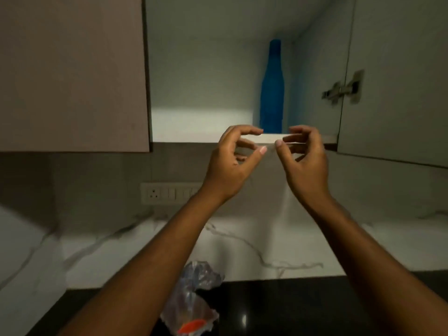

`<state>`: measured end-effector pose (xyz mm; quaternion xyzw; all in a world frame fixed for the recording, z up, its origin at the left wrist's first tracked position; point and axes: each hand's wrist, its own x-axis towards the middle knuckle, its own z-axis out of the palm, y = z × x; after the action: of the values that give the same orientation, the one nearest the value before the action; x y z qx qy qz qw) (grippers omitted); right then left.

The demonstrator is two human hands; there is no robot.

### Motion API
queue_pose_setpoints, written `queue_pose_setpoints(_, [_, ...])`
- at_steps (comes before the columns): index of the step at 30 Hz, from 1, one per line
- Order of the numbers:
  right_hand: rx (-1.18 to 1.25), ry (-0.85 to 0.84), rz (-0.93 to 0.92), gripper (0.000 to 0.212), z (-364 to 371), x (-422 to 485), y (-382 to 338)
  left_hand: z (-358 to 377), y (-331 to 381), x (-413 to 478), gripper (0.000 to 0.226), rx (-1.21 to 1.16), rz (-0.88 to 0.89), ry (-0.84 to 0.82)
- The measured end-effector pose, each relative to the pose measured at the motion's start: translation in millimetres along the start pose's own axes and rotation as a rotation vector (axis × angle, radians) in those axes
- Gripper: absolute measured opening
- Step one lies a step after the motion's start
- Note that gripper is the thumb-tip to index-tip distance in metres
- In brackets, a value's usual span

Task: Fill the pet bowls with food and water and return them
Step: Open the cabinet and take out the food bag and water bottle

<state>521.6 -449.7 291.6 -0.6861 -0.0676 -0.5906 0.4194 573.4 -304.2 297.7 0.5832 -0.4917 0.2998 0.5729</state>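
Hands raised at the open cabinet: your left hand [236, 156] and right hand [304, 157] hang half-curled and empty before the shelf edge; behind stands the blue bottle [272, 93], probably rigid, smooth, slippery — grip its wide body, not its neck

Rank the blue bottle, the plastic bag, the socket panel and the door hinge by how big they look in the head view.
1. Blue bottle and plastic bag: similar, and the bag is nearer, so unranked.
2. Socket panel.
3. Door hinge.
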Motion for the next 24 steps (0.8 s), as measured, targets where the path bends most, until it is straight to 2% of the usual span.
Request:
queue_pose_setpoints(3, [-0.07, 0.001, -0.063, 0.027, -8.1, 53.1, 0.6, 21.8, 14.0, 48.3, 0.024, 0.084, 0.124, 0.039])
queue_pose_setpoints(7, [-0.143, -0.09, -0.016, 0.03, -4.2, 121.7, 11.5, 34.1, 5.4, 106.9, 0.022, 0.222, 0.169, 0.031])
queue_pose_setpoints(12, [-0.218, -0.163, 0.117, 0.035, 27.0, 192.7, 48.7, 37.2, -38.9, 154.5, 0.027, 0.409, -0.033, 0.007])
queue_pose_setpoints(14, [-0.267, -0.2, 0.157, 0.039, 39.7, 213.0, 66.2, 39.8, -57.3, 154.5, 0.035, 0.48, -0.131, -0.022])
queue_pose_setpoints(17, [-0.337, -0.243, 0.133, 0.05, 56.3, 240.5, 86.6, 43.9, -69.6, 149.7, 0.054, 0.661, -0.139, -0.052])
queue_pose_setpoints(20, [-0.437, -0.254, 0.164, 0.07, 70.1, 266.5, 106.2, 44.1, -66.2, 149.2, 0.051, 0.698, -0.054, 0.008])
queue_pose_setpoints(24, [-0.448, -0.298, 0.329, 0.105, 90.1, 290.8, 122.5, 46.4, -67.1, 146.9, 0.046, 0.702, -0.026, 0.029])
